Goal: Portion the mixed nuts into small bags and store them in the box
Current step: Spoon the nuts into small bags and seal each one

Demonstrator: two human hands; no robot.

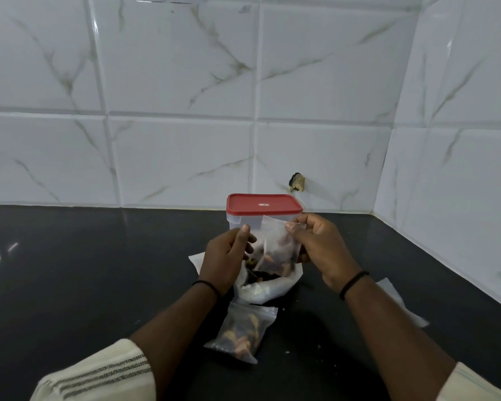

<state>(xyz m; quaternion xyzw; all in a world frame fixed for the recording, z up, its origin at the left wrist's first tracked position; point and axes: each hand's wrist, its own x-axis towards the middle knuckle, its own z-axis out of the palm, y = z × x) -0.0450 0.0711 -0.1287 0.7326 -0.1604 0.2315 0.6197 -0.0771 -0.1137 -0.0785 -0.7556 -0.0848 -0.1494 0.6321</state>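
Note:
A small clear bag (274, 250) partly filled with mixed nuts hangs in the air above the counter. My right hand (320, 247) pinches its upper right corner. My left hand (229, 259) holds its left side, thumb raised near the top edge. Below it lies the large white bag of mixed nuts (265, 287), open at the top. A filled small bag (242, 332) lies on the counter in front. The clear plastic box (237, 224) with a red lid (263, 204) stands behind my hands, lid on.
The black counter (84, 270) meets a white marble-tiled wall at the back and right. An empty clear bag (399, 302) lies to the right under my right forearm. Small crumbs dot the counter near the front.

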